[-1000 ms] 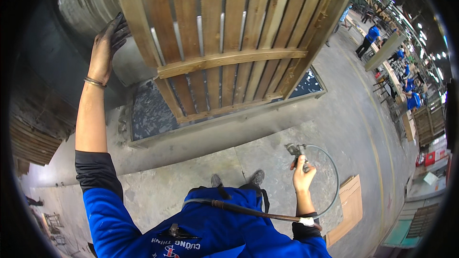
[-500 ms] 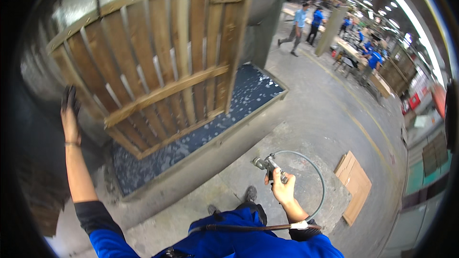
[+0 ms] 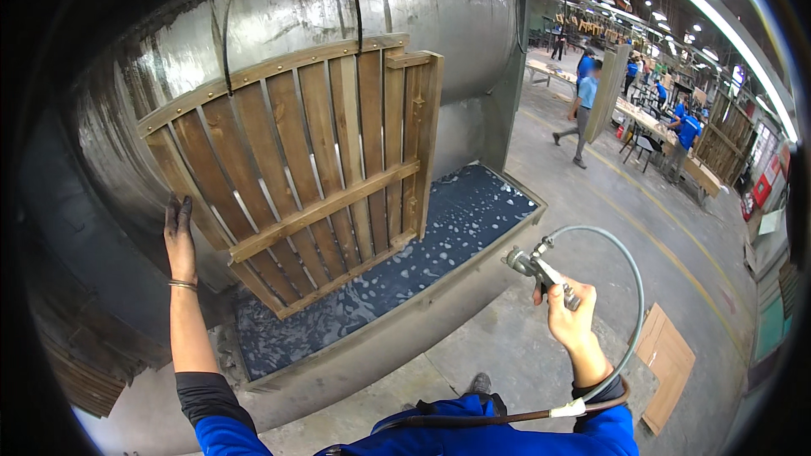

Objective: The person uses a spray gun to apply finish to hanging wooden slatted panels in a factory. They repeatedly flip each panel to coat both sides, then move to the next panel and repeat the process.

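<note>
A slatted wooden gate panel [image 3: 325, 148] hangs tilted from dark hooks over a trough of dark liquid [image 3: 473, 211]. My left hand [image 3: 179, 232] is raised at the panel's left edge, with its darkened fingers stretched upward and nothing in its grasp. Whether the fingertips press on the wood I cannot tell. In my right hand [image 3: 571, 312] is a metal spray gun [image 3: 534, 265], its nozzle pointing left toward the trough and panel. A grey hose [image 3: 639, 287] loops from the gun down past my right forearm.
Behind the panel curves a stained metal booth wall [image 3: 456, 25]. The trough's raised rim [image 3: 397, 308] runs between me and the panel. Flat cardboard [image 3: 667, 355] lies on the floor at right. A person in light blue [image 3: 583, 110] walks near a pillar [image 3: 608, 93]; others work at tables beyond.
The head view has shifted, so the panel, trough and both hands appear farther right and lower. My right hand still grips the spray gun. The walking person is closer to the pillar.
</note>
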A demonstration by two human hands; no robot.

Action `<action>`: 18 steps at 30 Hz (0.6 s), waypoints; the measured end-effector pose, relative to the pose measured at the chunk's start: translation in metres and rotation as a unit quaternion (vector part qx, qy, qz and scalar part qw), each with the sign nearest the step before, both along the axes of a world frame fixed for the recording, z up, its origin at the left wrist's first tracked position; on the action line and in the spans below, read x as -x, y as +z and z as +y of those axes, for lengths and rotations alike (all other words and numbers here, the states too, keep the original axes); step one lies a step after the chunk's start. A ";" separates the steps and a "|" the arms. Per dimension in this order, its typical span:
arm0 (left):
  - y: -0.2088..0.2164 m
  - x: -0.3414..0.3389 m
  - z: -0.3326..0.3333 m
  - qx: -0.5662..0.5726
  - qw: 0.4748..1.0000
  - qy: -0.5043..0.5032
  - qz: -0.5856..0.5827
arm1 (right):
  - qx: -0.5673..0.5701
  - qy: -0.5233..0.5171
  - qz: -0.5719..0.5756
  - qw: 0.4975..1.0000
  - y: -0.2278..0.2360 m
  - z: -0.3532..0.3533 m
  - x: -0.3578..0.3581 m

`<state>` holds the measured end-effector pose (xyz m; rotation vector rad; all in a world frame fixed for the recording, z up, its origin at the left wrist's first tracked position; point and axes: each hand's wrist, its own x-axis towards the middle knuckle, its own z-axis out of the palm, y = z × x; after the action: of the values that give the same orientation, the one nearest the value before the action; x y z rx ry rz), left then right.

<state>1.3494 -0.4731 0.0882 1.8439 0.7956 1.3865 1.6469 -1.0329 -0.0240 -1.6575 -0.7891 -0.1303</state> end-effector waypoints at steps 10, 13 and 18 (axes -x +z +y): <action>0.002 0.001 -0.019 -0.044 0.999 0.001 0.031 | -0.154 -0.017 -0.200 0.968 0.085 0.031 -0.024; 0.002 0.002 -0.020 -0.035 0.999 0.005 0.036 | -0.106 -0.013 -0.206 0.973 0.084 0.041 -0.024; 0.001 0.000 -0.015 -0.033 0.999 0.006 0.030 | 0.035 0.039 -0.139 0.989 0.062 0.051 -0.015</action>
<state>1.3493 -0.4880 0.0889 1.9433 0.8015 1.3858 1.6618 -0.9822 0.0381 -1.6924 -1.0776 -0.2857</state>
